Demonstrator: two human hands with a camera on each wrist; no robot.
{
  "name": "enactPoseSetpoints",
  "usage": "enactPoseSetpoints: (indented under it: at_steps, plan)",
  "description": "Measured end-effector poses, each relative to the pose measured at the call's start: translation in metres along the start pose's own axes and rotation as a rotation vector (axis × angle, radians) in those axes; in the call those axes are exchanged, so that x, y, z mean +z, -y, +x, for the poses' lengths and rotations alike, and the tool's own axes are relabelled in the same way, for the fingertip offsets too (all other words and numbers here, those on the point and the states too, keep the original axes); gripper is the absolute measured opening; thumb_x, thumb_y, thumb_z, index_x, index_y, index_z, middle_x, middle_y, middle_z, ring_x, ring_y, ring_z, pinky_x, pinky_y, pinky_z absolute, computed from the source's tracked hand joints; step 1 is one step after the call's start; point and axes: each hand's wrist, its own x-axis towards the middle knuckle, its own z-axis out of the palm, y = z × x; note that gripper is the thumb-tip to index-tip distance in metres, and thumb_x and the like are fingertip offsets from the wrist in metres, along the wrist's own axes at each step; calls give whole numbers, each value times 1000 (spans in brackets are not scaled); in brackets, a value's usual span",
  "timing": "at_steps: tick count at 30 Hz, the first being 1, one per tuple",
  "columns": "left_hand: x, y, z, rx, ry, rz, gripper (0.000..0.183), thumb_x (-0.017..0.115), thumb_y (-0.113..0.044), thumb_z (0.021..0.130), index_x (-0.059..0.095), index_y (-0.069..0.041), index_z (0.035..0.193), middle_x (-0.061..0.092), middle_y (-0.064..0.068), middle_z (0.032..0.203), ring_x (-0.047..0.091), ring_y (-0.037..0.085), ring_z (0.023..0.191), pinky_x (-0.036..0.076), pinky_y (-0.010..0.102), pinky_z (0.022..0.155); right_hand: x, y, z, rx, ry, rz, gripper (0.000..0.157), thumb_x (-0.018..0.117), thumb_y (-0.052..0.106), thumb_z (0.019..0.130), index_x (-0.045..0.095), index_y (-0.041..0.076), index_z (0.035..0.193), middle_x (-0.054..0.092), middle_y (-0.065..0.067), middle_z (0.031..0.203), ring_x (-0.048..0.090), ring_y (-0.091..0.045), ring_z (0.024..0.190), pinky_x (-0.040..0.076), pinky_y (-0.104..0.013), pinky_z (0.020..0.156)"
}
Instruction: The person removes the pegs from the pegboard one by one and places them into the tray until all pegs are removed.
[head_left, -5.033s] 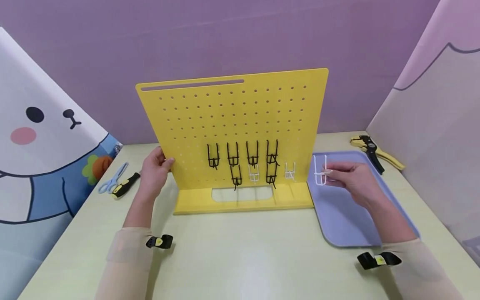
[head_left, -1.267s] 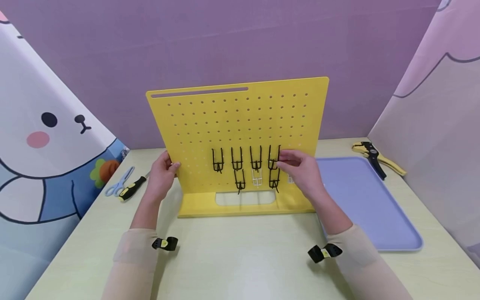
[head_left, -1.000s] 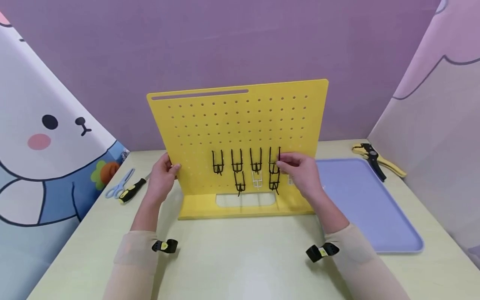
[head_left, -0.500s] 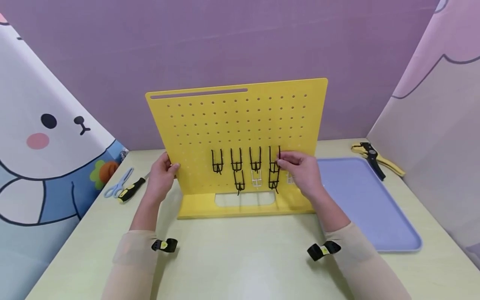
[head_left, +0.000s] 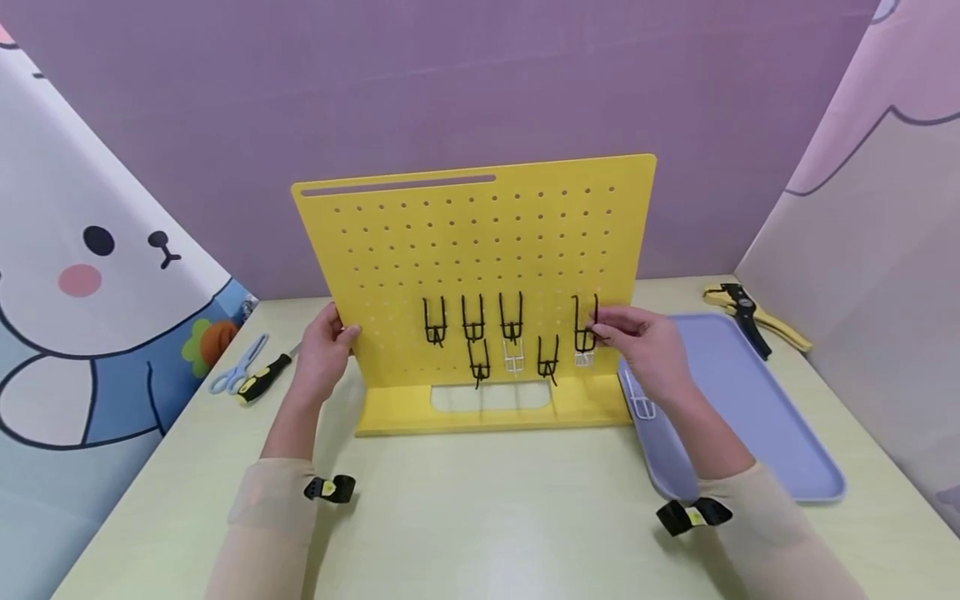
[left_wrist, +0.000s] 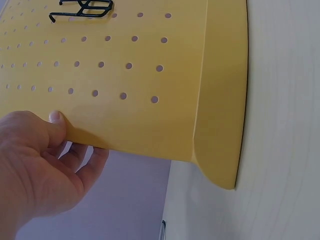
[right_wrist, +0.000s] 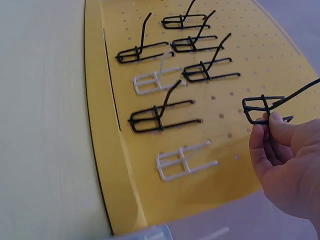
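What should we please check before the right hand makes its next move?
1. Pegboard steadied: ok, the left hand grips its left edge.
2. Secure hold: ok, the right hand pinches the held black hook.
3. Held hook's tips seated in holes: cannot tell, contact is unclear.
4. Free space just below it: not ok, the rightmost mounted white hook is there.
5. Loose white hook contained: ok, on the tray.
6. Scissors off the pegboard: ok.

Left grip (head_left: 321,353) curled, right grip (head_left: 649,350) pinched
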Motion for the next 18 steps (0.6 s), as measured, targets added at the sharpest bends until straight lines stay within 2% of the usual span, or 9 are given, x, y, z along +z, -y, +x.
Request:
enactPoseSetpoints:
  at_steps: [10, 18]
  plan:
    - [-2, 0, -2, -4, 4, 8, 35, 48, -4, 106, 48, 1, 141, 58, 20, 120, 60, 22, 101, 57, 23, 79, -35, -9, -13, -37, 14, -6, 30, 65, -4, 96, 62, -18, 122, 75, 9, 95, 72, -8, 87, 60, -25, 76]
    - [1, 0, -2, 5, -5, 6, 34, 49, -3, 106, 49, 2, 139, 59, 21, 122, 60, 20, 100, 57, 23, 78, -64, -22, -20, -20, 2, -125, 30, 64, -1, 98, 62, -16, 124, 72, 15, 95, 70, -3, 86, 59, -23, 77]
